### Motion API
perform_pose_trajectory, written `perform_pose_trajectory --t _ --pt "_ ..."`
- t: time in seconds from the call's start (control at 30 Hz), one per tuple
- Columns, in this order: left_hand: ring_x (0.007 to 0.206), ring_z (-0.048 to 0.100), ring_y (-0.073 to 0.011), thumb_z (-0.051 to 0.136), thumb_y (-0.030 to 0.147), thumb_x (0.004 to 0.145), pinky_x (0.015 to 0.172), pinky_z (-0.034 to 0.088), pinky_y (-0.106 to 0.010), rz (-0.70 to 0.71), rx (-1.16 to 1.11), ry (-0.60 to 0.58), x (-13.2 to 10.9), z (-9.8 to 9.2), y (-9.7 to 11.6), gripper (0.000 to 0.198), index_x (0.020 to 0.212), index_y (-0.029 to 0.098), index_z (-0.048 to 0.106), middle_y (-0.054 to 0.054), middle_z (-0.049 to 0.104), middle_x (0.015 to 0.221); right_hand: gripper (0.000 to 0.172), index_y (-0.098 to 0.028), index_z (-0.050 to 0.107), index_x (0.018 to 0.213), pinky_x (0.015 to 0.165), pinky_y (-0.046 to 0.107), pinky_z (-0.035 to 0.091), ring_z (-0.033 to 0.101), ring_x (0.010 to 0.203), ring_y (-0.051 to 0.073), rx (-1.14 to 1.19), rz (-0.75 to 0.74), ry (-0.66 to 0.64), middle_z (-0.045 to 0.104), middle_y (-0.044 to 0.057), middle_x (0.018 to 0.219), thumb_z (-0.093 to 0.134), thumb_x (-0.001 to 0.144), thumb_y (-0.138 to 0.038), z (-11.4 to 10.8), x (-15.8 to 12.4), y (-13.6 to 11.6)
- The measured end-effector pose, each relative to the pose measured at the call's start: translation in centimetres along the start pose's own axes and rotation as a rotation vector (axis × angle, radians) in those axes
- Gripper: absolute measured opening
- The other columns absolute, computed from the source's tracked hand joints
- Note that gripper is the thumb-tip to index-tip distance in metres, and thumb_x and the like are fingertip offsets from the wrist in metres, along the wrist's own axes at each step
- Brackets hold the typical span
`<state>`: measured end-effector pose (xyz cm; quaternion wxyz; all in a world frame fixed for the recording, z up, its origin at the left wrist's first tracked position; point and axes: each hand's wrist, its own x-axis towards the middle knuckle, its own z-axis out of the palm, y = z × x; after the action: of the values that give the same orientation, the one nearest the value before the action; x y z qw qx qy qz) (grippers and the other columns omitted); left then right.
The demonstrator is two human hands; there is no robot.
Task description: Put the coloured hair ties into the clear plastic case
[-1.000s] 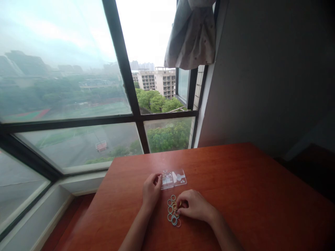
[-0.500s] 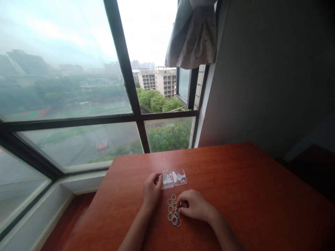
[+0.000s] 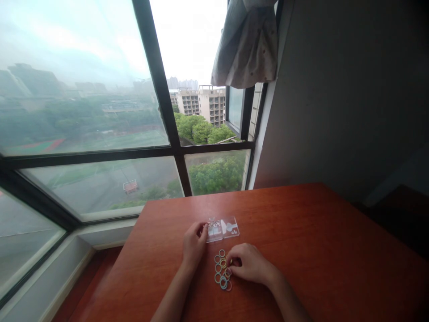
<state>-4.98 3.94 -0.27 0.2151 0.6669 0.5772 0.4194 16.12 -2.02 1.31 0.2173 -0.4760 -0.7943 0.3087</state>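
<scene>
My left hand (image 3: 195, 243) grips the left edge of a small clear plastic box (image 3: 230, 227), its fingers closed there. The box lies open on the table, its lid folded out to the right, and several small rings (image 3: 214, 223) sit in its left half. Closer to me lies a loose group of small pastel hair ties (image 3: 218, 268), green, yellow and pink, some overlapping. My right hand (image 3: 250, 264) is at the group's right side, thumb and forefinger closed over a pink hair tie (image 3: 228, 272). The fingertips partly cover neighbouring yellow ones.
The reddish-brown wooden table (image 3: 301, 232) stands against a dark-framed window (image 3: 100, 158). A tied-up curtain (image 3: 246, 49) hangs at the upper right, beside a grey wall (image 3: 335, 98). A low window ledge (image 3: 103, 232) runs along the left.
The right fingers shift slightly over the hair ties, and a pink one shows more clearly by the thumb. My left hand and the box stay put.
</scene>
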Motion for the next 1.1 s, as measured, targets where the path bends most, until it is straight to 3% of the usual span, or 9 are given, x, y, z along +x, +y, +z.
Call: perform_pose_trajectory --t 0.3,0.5,0.6,0.7,0.87,0.97,1.1 --pt "0.069 0.061 -0.0176 0.049 0.042 0.088 0.065 0.047 -0.026 0.005 -0.008 -0.002 0.0 0.0 0.2 0.032 0.084 0.017 0.069 -0.004 0.069 0.078 0.025 -0.03 0.078 0.083 0.055 0.019 0.035 0.058 0.06 0.012 0.004 -0.072 -0.029 0.068 -0.003 0.068 0.062 0.072 -0.015 -0.1 0.2 0.0" --pt "0.068 0.061 -0.0175 0.05 0.041 0.087 0.062 0.047 -0.026 0.007 -0.021 0.01 0.0 0.0 0.3 0.031 0.084 0.017 0.07 -0.004 0.07 0.077 0.018 -0.025 0.076 0.08 0.059 0.02 0.04 0.059 0.062 0.013 0.047 -0.029 -0.016 0.071 -0.002 0.073 0.063 0.071 -0.016 -0.1 0.1 0.0" --pt "0.068 0.06 -0.0172 0.05 0.039 0.087 0.062 0.046 -0.025 0.019 -0.018 0.028 0.0 -0.1 0.4 0.029 0.084 0.018 0.07 -0.004 0.07 0.077 0.017 -0.021 0.074 0.08 0.058 0.02 0.04 0.058 0.06 0.012 0.116 0.006 0.047 0.07 -0.001 0.072 0.06 0.073 -0.015 0.2 0.3 0.0" --pt "0.065 0.059 -0.0162 0.05 0.037 0.088 0.061 0.046 -0.025 0.063 -0.009 0.024 -0.3 -0.2 0.8 0.028 0.087 0.017 0.07 -0.004 0.068 0.077 0.013 -0.019 0.071 0.078 0.057 0.02 0.039 0.056 0.06 0.012 0.188 0.043 0.188 0.066 0.0 0.067 0.059 0.076 -0.015 0.4 0.7 0.2" --pt "0.062 0.054 -0.0131 0.049 0.033 0.09 0.06 0.044 -0.023 0.195 -0.002 -0.147 -1.4 -0.3 2.5 0.023 0.094 0.019 0.068 -0.004 0.065 0.081 0.013 -0.017 0.07 0.082 0.054 0.021 0.038 0.052 0.057 0.013 0.283 0.096 0.369 0.061 -0.001 0.064 0.058 0.079 -0.02 0.5 1.4 0.5" --pt "0.063 0.053 -0.0123 0.049 0.032 0.091 0.06 0.042 -0.022 0.257 0.013 -0.269 -2.1 -0.1 3.7 0.022 0.093 0.022 0.068 -0.003 0.063 0.083 0.013 -0.017 0.07 0.082 0.053 0.022 0.037 0.05 0.057 0.013 0.336 0.094 0.395 0.058 -0.001 0.062 0.059 0.081 -0.024 0.4 1.4 0.5" --pt "0.063 0.052 -0.0127 0.049 0.031 0.092 0.059 0.041 -0.022 0.276 0.034 -0.301 -2.6 0.3 4.3 0.022 0.089 0.021 0.068 -0.003 0.06 0.077 0.014 -0.017 0.07 0.083 0.053 0.022 0.037 0.05 0.057 0.013 0.361 0.088 0.396 0.057 -0.001 0.061 0.059 0.081 -0.025 0.4 1.4 0.4"
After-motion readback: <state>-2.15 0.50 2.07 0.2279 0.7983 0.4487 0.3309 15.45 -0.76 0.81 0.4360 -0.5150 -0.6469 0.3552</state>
